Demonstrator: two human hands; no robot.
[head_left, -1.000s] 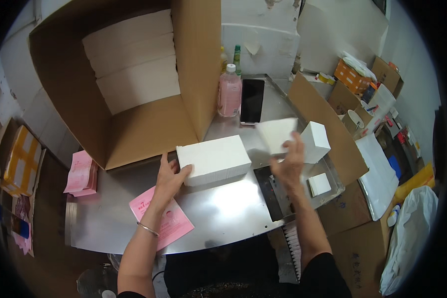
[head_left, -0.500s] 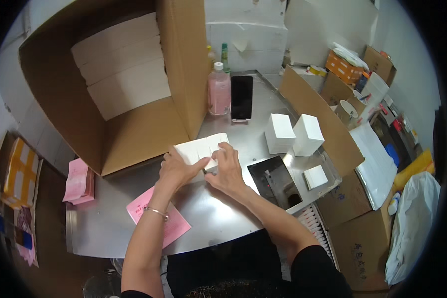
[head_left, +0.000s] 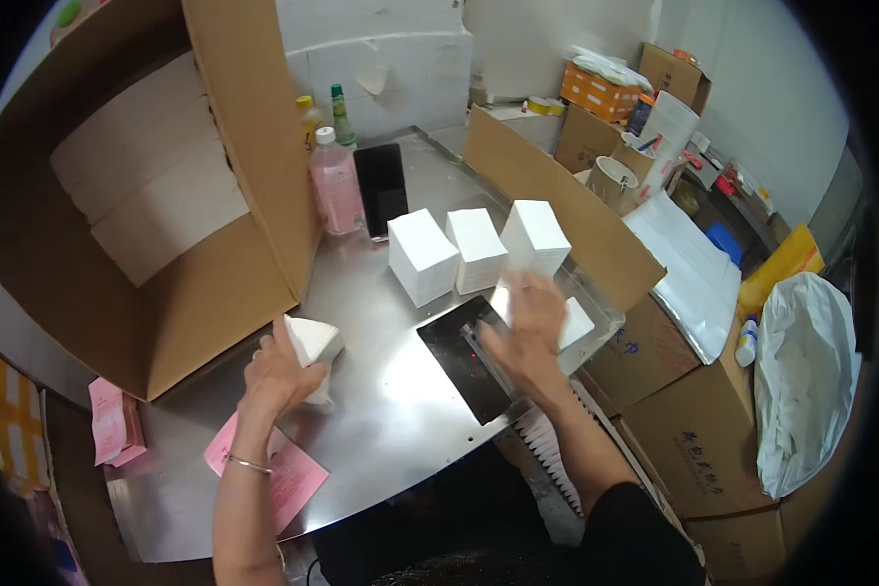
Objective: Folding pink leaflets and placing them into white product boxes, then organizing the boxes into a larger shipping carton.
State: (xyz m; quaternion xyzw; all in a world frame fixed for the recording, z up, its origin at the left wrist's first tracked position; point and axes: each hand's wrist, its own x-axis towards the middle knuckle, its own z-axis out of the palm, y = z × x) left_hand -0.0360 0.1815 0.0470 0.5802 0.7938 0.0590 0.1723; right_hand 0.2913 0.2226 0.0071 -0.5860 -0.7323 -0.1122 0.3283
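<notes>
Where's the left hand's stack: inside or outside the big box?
Outside: the left hand holds the white stack over the table, beside the box.

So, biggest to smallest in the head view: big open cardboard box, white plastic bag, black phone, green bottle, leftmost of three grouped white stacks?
1. Open cardboard box
2. White plastic bag
3. Leftmost white stack and black phone: too alike to rank, the stack being nearer
4. Green bottle

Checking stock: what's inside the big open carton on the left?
White bundles, stacked one on another against the far side of the carton. They cover whatever is behind them, so can't tell if there are more.
</notes>
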